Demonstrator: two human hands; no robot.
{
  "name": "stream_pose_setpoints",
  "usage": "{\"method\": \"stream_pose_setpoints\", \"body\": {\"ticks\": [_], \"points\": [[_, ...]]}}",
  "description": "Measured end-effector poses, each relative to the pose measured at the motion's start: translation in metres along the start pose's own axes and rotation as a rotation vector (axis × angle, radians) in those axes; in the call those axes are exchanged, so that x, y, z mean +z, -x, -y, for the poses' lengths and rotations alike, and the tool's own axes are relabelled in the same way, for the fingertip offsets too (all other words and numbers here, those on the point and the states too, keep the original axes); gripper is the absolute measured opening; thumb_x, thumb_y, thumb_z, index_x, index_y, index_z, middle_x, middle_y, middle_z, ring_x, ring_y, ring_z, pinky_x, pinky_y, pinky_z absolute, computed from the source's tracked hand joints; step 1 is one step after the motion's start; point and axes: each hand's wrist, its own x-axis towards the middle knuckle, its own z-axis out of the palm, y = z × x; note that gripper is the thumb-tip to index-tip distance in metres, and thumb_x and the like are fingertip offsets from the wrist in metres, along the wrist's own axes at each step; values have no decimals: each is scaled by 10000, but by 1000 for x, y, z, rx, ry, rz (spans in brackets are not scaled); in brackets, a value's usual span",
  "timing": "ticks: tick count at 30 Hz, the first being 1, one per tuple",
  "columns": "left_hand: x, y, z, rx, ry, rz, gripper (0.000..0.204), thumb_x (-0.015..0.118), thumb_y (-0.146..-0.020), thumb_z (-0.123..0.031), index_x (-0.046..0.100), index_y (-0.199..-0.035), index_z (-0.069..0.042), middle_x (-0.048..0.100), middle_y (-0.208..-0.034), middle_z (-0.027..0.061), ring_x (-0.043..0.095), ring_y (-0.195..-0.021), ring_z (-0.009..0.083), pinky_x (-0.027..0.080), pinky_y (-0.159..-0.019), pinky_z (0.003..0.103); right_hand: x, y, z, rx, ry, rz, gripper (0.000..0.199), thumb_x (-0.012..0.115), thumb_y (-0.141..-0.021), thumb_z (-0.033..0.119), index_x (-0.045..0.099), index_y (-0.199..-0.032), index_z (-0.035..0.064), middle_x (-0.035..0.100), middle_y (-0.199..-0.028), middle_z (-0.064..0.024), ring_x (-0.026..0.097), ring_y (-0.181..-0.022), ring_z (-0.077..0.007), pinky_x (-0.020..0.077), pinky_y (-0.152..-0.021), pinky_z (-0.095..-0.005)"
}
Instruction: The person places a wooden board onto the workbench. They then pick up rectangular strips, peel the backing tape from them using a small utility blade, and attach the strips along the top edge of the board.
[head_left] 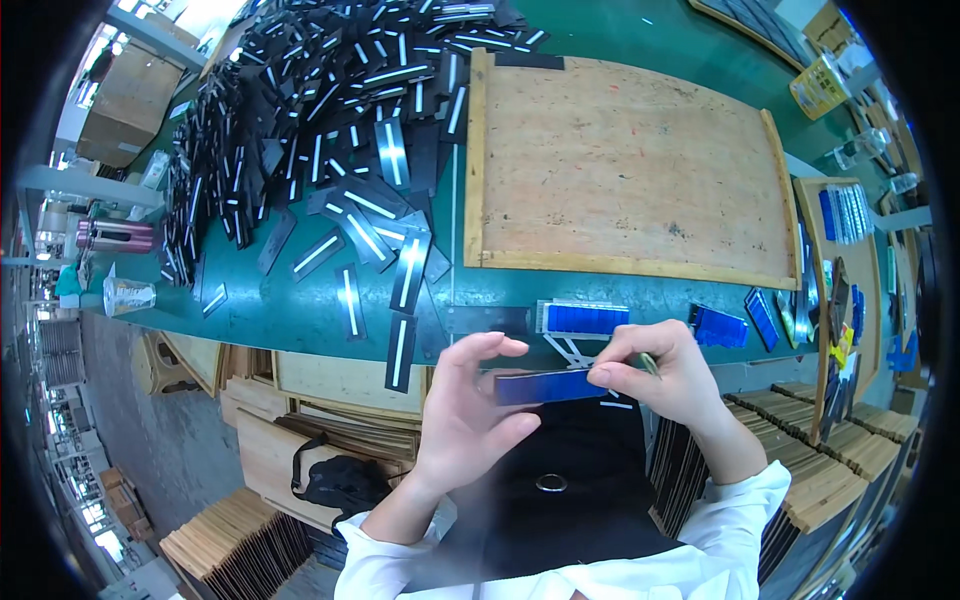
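In front of my body, a flat blue rectangular strip (545, 387) that looks like a small solar panel is held up near the table edge. My right hand (665, 375) pinches its right end between thumb and fingers. A thin greenish tool (649, 364) sticks out of the same hand; most of it is hidden. Around the strip's left end, my left hand (465, 415) has its thumb and fingers spread apart, with no clear grip on it. Just beyond, a stack of blue strips (586, 318) rests on a clear plastic holder. More blue strips (719, 326) lie to the right.
A heap of black plates with white stripes (330, 110) covers the table's far left. Beyond my hands lies a wooden board with raised edges (630, 160). A yellow can (820, 87) stands at the far right. Stacked wooden frames (230, 535) sit below the green table (590, 35).
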Motion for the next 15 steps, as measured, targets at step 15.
{"method": "stream_pose_setpoints", "body": {"ticks": [15], "points": [[-15,-14,1,-166,27,54,203,615,-946,-36,670,-1096,89,691,-1073,151,682,-971,203,579,-856,313,7,-6,1,-242,115,-89,65,796,-762,47,738,-789,58,690,-712,-31,556,-606,-133,439,-587,-261]]}}
